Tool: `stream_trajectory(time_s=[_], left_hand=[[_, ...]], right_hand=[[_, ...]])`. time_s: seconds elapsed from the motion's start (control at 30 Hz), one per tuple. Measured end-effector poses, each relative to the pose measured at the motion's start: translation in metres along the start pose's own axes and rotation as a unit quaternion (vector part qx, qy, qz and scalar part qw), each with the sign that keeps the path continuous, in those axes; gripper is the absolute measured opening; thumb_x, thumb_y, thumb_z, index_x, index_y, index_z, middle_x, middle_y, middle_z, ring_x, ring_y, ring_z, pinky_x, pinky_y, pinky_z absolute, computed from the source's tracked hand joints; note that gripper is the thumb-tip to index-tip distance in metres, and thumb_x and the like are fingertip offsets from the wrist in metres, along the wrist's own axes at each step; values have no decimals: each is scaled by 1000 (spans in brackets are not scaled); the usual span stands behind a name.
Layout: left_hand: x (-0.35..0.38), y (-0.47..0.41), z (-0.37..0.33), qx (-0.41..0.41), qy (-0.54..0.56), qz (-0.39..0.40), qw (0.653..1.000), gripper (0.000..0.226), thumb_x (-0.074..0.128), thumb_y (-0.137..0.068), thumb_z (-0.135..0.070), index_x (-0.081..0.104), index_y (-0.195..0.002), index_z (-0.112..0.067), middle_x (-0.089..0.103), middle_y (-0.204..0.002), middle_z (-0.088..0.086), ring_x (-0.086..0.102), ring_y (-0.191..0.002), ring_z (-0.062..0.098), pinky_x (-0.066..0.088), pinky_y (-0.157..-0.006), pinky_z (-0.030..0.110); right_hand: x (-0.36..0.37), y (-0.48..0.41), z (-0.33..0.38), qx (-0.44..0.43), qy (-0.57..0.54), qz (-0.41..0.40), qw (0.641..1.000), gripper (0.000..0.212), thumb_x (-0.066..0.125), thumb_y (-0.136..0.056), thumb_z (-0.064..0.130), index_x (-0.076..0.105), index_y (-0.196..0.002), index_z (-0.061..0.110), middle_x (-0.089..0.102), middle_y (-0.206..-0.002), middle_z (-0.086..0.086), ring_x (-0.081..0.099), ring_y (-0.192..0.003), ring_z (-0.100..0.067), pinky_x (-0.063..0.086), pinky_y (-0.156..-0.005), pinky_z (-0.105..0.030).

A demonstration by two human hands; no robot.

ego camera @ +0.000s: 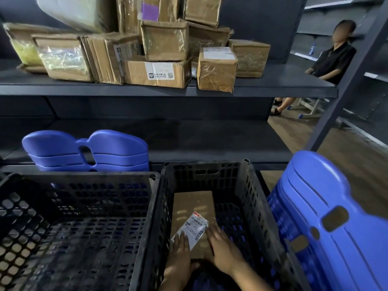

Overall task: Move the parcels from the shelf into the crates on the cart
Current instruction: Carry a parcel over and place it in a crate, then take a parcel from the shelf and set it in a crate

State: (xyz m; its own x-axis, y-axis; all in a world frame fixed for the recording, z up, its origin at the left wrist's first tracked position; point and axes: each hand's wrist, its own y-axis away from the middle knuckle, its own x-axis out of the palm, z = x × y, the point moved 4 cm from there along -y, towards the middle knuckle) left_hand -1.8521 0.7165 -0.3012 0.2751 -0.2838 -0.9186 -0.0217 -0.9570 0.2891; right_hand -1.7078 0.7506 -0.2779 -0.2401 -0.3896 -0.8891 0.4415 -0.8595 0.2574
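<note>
Parcel [192, 206] in the crate [259, 198] is touched by both hands, fingers laid straight. Its near end is hidden under the left hand [179, 249] and the blurred right hand [221, 247].

One parcel [192, 208] lies in the right crate [247, 185], the other parcels [155, 57] on the shelf [273, 89].

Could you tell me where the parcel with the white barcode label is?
In the head view the parcel lies flat in the right-hand black crate, lower centre, with the left hand and right hand resting on its near end.
</note>
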Motion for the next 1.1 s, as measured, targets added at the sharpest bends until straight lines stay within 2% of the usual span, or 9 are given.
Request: stream_trajectory(time_s=[0.1, 0.17, 0.2, 0.27, 0.43, 0.5, 0.6, 0.77, 1.1], left_hand=[[-6, -1, -9, 80, -72, -92, 990, 117, 57, -68, -37, -16, -146, 9, -22, -156, 24, -20, -145, 37, -10, -116, 46], [-6, 1, -9, 85, -123, -170, 974, 78, 38, -89, -3, -12, -148, 6, -14, -158, 25, -12, -147, 38, -8, -118, 48], [0, 0, -5, 59, -95, -117, 987, 67, 27, -93, 6, -8, -149, 5, -2, -157, 30, 0, -147, 41, -7, -118, 47], [-6, -4, -4, 49, -115, -139, 982, 65, 24, -90, 11, -5, -148, 5, 20, -149, 40, 22, -142, 45, -6, -117, 46], [5, -5, -5, 91, -113, -112, 983, 49, -5, -98, 5, -16, -146, 10, -21, -156, 24, -19, -145, 37, -10, -117, 45], [-1, -2, -2, 80, -108, -98, 986, 51, 7, -102, 1, -13, -148, 6, -17, -158, 20, -17, -146, 35, -8, -118, 44], [-10, 6, 1, 17, -118, 58, 991, 64, 30, -104, -21, -6, -152, 0, -12, -161, 10, -10, -148, 29, -2, -121, 41], [-84, 27, -16, 29, -102, -36, 994, 60, 33, -102, -24, 9, -155, -9, 12, -162, 6, 11, -149, 23, 9, -122, 34], [-260, 70, -62, 48, -76, -145, 985, 65, 41, -99, -34, 14, -154, -9, 17, -161, 5, 19, -148, 19, 17, -120, 29]], right_hand=[[5, 10, 10, -59, 100, 64, 991, 82, 54, -95, 40, 5, -154, 10, -2, -162, -7, -4, -149, -21, -3, -117, -24], [4, 8, 15, -66, 123, 58, 989, 72, 50, -97, 25, 9, -154, 8, 1, -162, -10, -1, -150, -22, -2, -118, -25], [4, 6, 16, -66, 124, 49, 989, 70, 50, -97, 20, 11, -154, 7, 2, -162, -11, 0, -150, -22, -1, -118, -26], [7, 2, 18, -67, 125, 36, 989, 68, 50, -97, 15, 12, -153, 6, 3, -162, -11, 1, -150, -23, 0, -119, -26], [16, -2, 13, -59, 102, 28, 993, 70, 52, -96, 15, 12, -154, 9, 1, -163, -7, -1, -150, -20, 1, -118, -24], [13, -2, 15, -48, 96, 42, 993, 78, 56, -95, 21, 8, -154, 10, -2, -163, -7, -3, -150, -21, 2, -118, -25], [-5, 2, 25, -36, 111, 43, 992, 81, 54, -95, 34, 3, -155, 12, -4, -163, -5, -4, -149, -22, 2, -119, -30], [-67, 17, 55, -58, 141, -5, 988, 65, 40, -100, 24, 9, -154, 10, 2, -163, -6, -1, -150, -23, -1, -121, -32], [-220, 55, 108, -59, 115, -100, 987, 61, 37, -102, 36, 16, -154, 13, 12, -162, -3, 7, -149, -19, 9, -121, -32]])
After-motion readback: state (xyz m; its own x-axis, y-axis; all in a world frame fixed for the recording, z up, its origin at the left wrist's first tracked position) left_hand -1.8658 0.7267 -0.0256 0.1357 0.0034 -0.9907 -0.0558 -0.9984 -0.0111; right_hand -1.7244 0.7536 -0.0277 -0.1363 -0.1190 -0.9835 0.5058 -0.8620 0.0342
